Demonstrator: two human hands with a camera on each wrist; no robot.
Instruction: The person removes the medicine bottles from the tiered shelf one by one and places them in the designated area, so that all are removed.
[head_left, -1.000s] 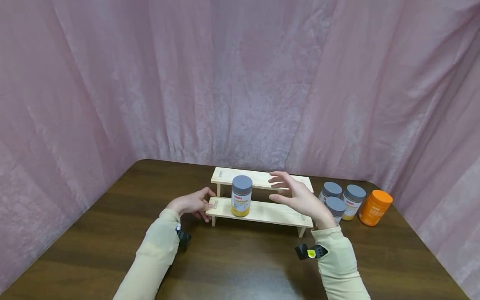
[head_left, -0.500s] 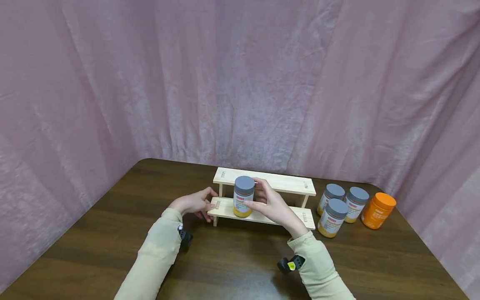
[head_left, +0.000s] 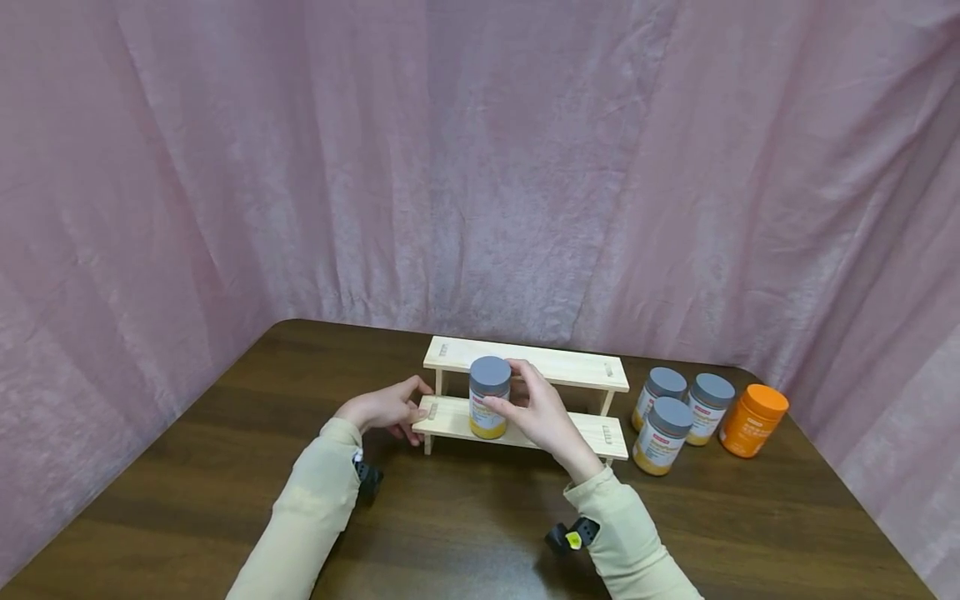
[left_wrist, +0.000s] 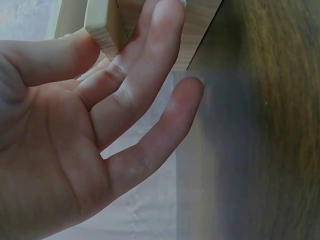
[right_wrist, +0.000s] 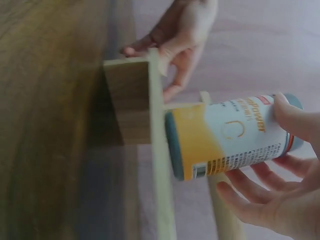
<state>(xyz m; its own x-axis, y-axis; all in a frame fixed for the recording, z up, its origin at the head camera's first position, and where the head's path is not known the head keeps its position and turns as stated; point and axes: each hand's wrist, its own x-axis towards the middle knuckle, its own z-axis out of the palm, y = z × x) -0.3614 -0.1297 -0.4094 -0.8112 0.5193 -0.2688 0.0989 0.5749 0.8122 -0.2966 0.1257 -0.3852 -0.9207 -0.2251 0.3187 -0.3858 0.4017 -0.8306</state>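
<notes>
In the head view a two-step wooden shelf (head_left: 566,430) stands mid-table. Its lower board's left end is held by my left hand (head_left: 384,408); the left wrist view shows the thumb and forefinger on that board end (left_wrist: 106,27), the other fingers loosely bent. A jar (head_left: 487,388) with a grey lid and a white and yellow label is upright at the lower board, left of its middle. Round its right side, my right hand (head_left: 546,419) grips it, thumb in front and fingers behind. In the right wrist view the jar's (right_wrist: 235,135) base is right at the board.
Right of the shelf stand three matching grey-lidded jars, the nearest (head_left: 662,442) in front of a left one (head_left: 649,407) and a right one (head_left: 708,410). Beside them is an orange jar (head_left: 752,421). A pink curtain (head_left: 495,167) hangs behind the brown table (head_left: 450,533).
My right hand has come left and down from above the shelf and taken hold of the jar. The jar has shifted slightly right along the lower board. My left hand has stayed at the board end.
</notes>
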